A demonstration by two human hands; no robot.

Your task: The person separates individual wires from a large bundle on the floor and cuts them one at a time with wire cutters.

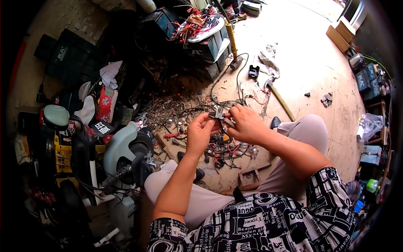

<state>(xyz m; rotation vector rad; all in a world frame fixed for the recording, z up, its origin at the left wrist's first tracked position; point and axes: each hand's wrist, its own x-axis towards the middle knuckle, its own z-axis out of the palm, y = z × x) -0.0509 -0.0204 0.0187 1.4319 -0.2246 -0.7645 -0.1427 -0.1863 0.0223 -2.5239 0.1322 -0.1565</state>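
While left hand (200,132) pinches small object (218,115), right hand (248,125) curls close by.

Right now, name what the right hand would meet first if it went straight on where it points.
The right hand points leftward, so it would likely meet the small dark part first, with the left hand just beyond; depth is unclear from this view.

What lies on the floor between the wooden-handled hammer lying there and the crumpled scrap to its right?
A small black piece, too small to identify, lies between the hammer and the crumpled scrap; the head view shows pale floor around it.
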